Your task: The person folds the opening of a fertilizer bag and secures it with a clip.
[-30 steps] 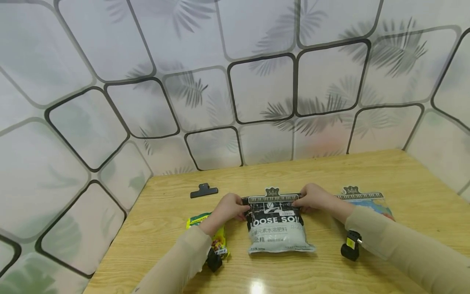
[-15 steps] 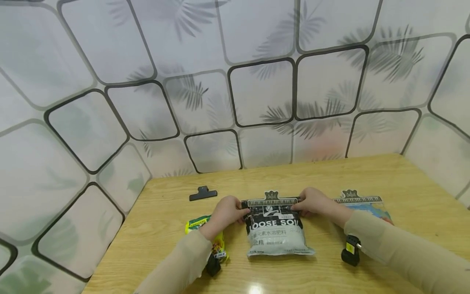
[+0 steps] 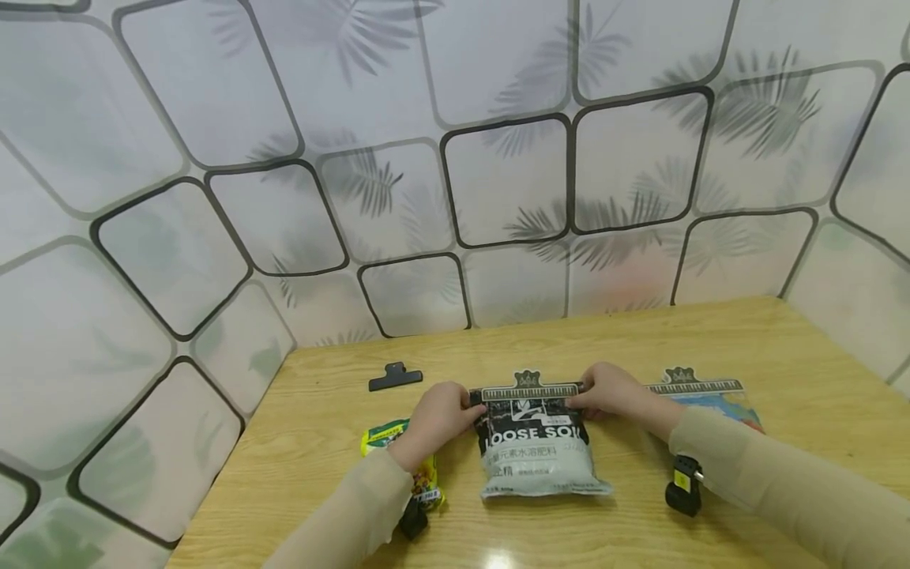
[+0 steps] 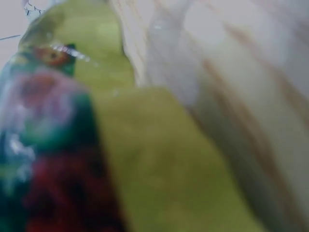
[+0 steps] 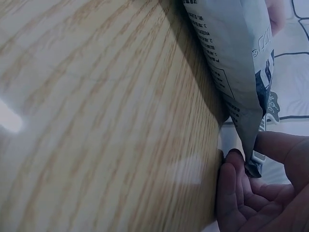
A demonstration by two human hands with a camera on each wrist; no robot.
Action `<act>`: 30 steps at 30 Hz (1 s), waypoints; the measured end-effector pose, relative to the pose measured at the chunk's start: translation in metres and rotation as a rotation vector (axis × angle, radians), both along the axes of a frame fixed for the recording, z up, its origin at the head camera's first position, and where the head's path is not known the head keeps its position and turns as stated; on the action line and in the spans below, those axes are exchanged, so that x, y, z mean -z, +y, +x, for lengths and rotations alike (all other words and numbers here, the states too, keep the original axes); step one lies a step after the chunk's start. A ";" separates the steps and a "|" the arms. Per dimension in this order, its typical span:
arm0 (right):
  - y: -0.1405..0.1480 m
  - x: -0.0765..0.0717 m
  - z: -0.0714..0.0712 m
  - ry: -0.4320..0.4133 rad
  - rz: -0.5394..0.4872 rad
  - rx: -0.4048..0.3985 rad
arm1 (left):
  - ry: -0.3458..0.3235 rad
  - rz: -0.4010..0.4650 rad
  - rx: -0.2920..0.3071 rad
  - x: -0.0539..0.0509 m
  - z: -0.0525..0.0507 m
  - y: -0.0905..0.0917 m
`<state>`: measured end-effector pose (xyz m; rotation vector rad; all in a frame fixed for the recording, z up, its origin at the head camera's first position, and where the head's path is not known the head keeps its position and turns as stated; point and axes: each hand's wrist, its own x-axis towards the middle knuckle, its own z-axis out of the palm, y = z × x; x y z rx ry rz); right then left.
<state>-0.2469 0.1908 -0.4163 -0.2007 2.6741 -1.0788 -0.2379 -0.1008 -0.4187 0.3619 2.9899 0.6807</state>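
A: What does the head view show?
B: The soil bag [image 3: 538,454] sits low, just right of centre, with a piano-patterned clip [image 3: 529,391] across its top edge; the left hand [image 3: 441,411] pinches the bag's upper left corner, thumb in front; the right hand [image 3: 607,387] pinches the upper right corner.
A: What has just changed?
B: Very little; the scene shifts slightly in the frame against a second ago, while both hands keep their corners; I judge that the clipped top is being steadied rather than carried off.
A: And around it?
B: A black clip [image 3: 396,378] lies left of centre; below it in the frame is a yellow packet [image 3: 385,435], partly hidden by the left sleeve [image 3: 355,506]; at lower right lies a blue package [image 3: 714,407] with a matching clip [image 3: 695,387]; all are on the wooden table [image 3: 320,427].
A: The left wrist view?
B: Blurred; the yellow packet fills its left and lower part; the left hand is out of it, so it cannot confirm that pinch.
A: The right wrist view?
B: The bag slants down the right side; at lower right, the right hand's thumb and fingers pinch its dark corner.
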 end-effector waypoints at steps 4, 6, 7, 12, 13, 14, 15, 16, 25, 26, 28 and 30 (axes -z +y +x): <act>0.000 0.000 0.001 0.020 0.016 0.001 | 0.007 -0.021 -0.001 0.001 0.000 0.000; -0.001 -0.001 0.002 0.025 0.023 0.001 | 0.006 -0.030 -0.005 0.000 0.000 0.001; -0.001 -0.001 0.002 0.028 0.028 0.001 | 0.004 -0.033 -0.008 -0.001 0.001 0.001; -0.001 -0.003 0.002 0.037 0.031 0.000 | -0.020 -0.071 -0.018 -0.010 0.002 0.003; -0.001 -0.003 0.002 0.035 0.030 0.000 | -0.027 -0.079 -0.018 -0.012 0.002 0.002; -0.001 -0.003 0.001 0.033 0.029 0.001 | -0.036 -0.085 -0.019 -0.013 0.003 0.002; 0.000 -0.003 0.001 0.029 0.026 0.001 | -0.047 -0.088 -0.019 -0.015 0.003 0.002; 0.000 -0.003 0.001 0.029 0.022 -0.003 | -0.055 -0.089 -0.018 -0.016 0.003 0.001; 0.005 -0.009 0.000 0.079 0.015 -0.001 | -0.117 -0.051 -0.005 -0.023 0.005 -0.011; 0.006 -0.010 0.000 0.081 0.012 -0.004 | -0.127 -0.035 0.001 -0.023 0.005 -0.013; 0.006 -0.012 0.000 0.084 0.012 -0.010 | -0.154 0.005 0.013 -0.024 0.006 -0.016; 0.007 -0.013 0.000 0.086 0.014 -0.016 | -0.175 0.045 0.023 -0.025 0.006 -0.018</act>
